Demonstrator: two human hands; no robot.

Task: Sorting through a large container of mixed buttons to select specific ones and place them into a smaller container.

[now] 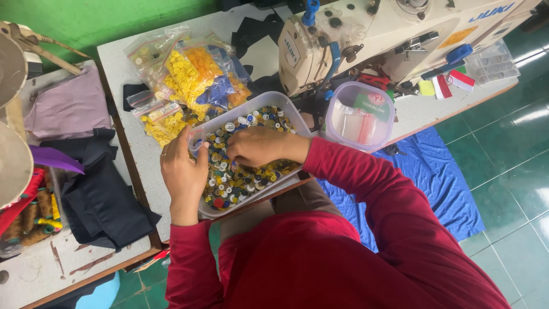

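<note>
A clear plastic tray (pixel 269 98) full of several mixed buttons (pixel 240 180) sits at the front edge of the white table. My left hand (pixel 183 171) rests against the tray's left rim, fingers close together, and seems to pinch a small clear bag at the rim. My right hand (pixel 257 146) lies palm down in the buttons, fingers curled into the pile. What the fingertips hold is hidden. Both arms wear red sleeves.
Clear bags of yellow, orange and blue buttons (pixel 191 77) lie behind the tray. A round plastic tub (pixel 359 114) stands to the right under a cream sewing machine (pixel 389 34). Dark and mauve cloth (pixel 94 171) lies on the left table. A blue cloth (pixel 440 177) covers the green floor.
</note>
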